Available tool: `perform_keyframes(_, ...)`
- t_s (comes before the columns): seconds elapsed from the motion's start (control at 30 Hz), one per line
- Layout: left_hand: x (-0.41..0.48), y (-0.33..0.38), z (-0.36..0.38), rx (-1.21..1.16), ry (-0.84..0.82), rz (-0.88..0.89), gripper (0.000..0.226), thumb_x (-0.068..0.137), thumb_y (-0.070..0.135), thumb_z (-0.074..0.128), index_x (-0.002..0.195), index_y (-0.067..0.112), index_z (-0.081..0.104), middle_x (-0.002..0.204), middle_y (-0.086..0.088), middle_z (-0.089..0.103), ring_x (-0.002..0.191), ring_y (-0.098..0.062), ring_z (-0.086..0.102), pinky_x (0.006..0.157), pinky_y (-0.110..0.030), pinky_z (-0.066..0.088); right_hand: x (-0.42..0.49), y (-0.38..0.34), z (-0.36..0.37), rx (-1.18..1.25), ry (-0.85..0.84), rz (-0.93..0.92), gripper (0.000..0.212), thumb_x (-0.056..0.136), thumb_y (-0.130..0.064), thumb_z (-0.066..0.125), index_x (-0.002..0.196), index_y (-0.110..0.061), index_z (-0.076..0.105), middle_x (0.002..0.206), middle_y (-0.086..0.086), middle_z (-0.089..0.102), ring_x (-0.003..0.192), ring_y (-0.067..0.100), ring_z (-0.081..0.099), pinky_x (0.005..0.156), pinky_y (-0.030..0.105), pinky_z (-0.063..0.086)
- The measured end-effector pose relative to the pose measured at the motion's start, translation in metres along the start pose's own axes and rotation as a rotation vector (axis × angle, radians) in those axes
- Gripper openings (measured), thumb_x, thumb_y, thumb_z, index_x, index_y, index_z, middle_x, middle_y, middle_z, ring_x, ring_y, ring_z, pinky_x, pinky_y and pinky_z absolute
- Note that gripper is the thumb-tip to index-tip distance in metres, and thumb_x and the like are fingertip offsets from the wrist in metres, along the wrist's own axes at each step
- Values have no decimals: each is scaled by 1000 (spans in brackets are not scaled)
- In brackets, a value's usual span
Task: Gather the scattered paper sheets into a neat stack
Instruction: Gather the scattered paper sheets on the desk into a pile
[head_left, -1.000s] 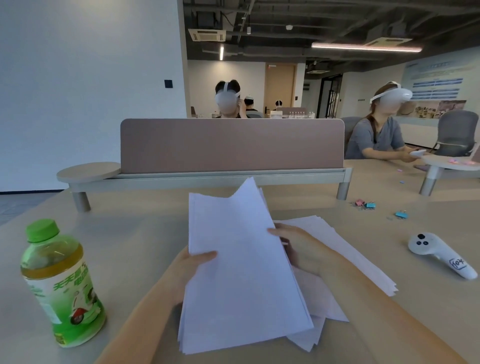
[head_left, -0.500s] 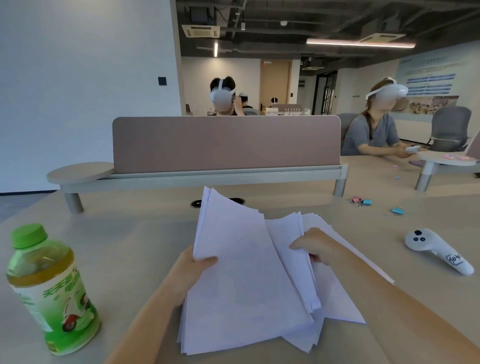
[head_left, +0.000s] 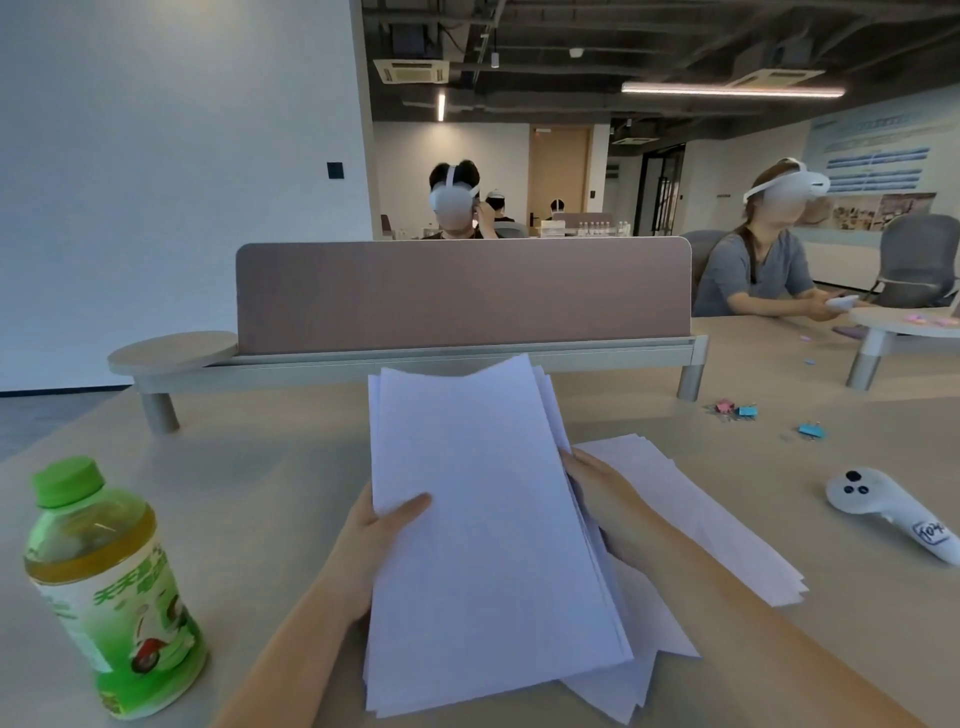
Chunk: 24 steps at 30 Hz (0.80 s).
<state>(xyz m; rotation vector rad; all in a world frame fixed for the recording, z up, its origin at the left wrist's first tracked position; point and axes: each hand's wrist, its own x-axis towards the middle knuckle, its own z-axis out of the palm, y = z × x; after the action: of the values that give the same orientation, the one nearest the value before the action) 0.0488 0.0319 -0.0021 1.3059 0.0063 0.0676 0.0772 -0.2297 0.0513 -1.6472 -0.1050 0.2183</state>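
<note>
At the near edge of the tabletop (head_left: 270, 483), both hands hold a stack of paper (head_left: 483, 525) tilted up, its bottom edge on the table. Left hand (head_left: 374, 535) pinches the left side, thumb on top. Right hand (head_left: 602, 499) grips the right edge, fingers hidden behind. Loose sheets (head_left: 691, 514) lie fanned to the right. Bottle (head_left: 109, 587) near the left edge, controller (head_left: 883, 509) at the right
</note>
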Motion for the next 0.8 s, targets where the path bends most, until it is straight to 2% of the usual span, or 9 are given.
perform_keyframes(0.1, 3, -2, -3, 31, 46, -16, 63, 85, 9, 82, 141, 25, 59, 127, -4, 77, 111, -32, 76, 90, -51, 62, 6, 3, 7, 42, 28, 76, 48, 98, -59, 46, 119, -26, 73, 114, -1, 79, 108, 22, 73, 102, 43, 53)
perform_keyframes(0.23, 2, 7, -7, 18, 51, -226, 32, 95, 18, 74, 125, 9, 73, 115, -16, 82, 105, -40, 77, 82, -47, 63, 14, 9, 0, 59, -60, 17, 35, 98, -17, 58, 132, -19, 65, 124, 2, 75, 119, 26, 69, 111, 51, 46)
perform_keyframes(0.33, -1, 6, -6, 24, 21, -162, 27, 96, 13, 71, 123, 10, 73, 118, -16, 81, 109, -42, 76, 88, -52, 63, 17, 4, -18, 145, -163, 72, 35, 100, -35, 54, 125, -19, 72, 121, 1, 75, 110, 22, 70, 104, 40, 49)
perform_keyframes(0.43, 0, 0, -7, 89, 68, -67, 29, 95, 7, 72, 124, 5, 72, 118, -19, 80, 102, -39, 79, 84, -50, 65, 25, 6, -47, -524, 98, 40, 42, 94, -55, 53, 111, -22, 72, 107, -15, 68, 96, 14, 66, 81, 27, 42)
perform_keyframes(0.53, 3, -1, -9, 111, 79, -40, 28, 95, 6, 72, 123, 5, 72, 114, -17, 82, 94, -32, 82, 72, -40, 66, 37, 20, -66, -1173, 22, 77, 68, 85, -66, 58, 142, -28, 53, 134, -6, 61, 129, 20, 55, 93, 27, 41)
perform_keyframes(0.6, 4, 0, -9, 115, 70, -33, 28, 95, 5, 71, 123, 4, 72, 115, -18, 81, 96, -34, 81, 73, -40, 67, 41, 20, -62, -1194, -12, 192, 95, 78, -76, 60, 156, -27, 35, 155, 1, 45, 143, 26, 40, 110, 35, 36)
perform_keyframes(0.7, 5, -2, -8, 118, 59, -39, 29, 95, 5, 71, 124, 3, 72, 117, -20, 80, 106, -43, 77, 81, -46, 66, 47, 15, -57, -1218, 37, 229, 115, 63, -83, 67, 158, -32, 28, 157, 3, 37, 146, 31, 32, 117, 46, 30)
perform_keyframes(0.77, 5, -3, -8, 99, 61, -38, 30, 95, 4, 71, 125, 1, 71, 118, -22, 79, 108, -45, 75, 82, -47, 66, 54, 13, -57, -1215, 53, 253, 113, 55, -83, 72, 148, -24, 46, 141, 5, 52, 130, 28, 50, 105, 40, 42)
perform_keyframes(0.8, 5, -2, -8, 97, 64, -38, 30, 95, 3, 71, 124, 1, 71, 117, -22, 80, 107, -45, 76, 80, -46, 66, 57, 11, -58, -1186, 47, 254, 98, 55, -79, 76, 130, -17, 60, 119, 4, 61, 107, 22, 60, 88, 33, 48)
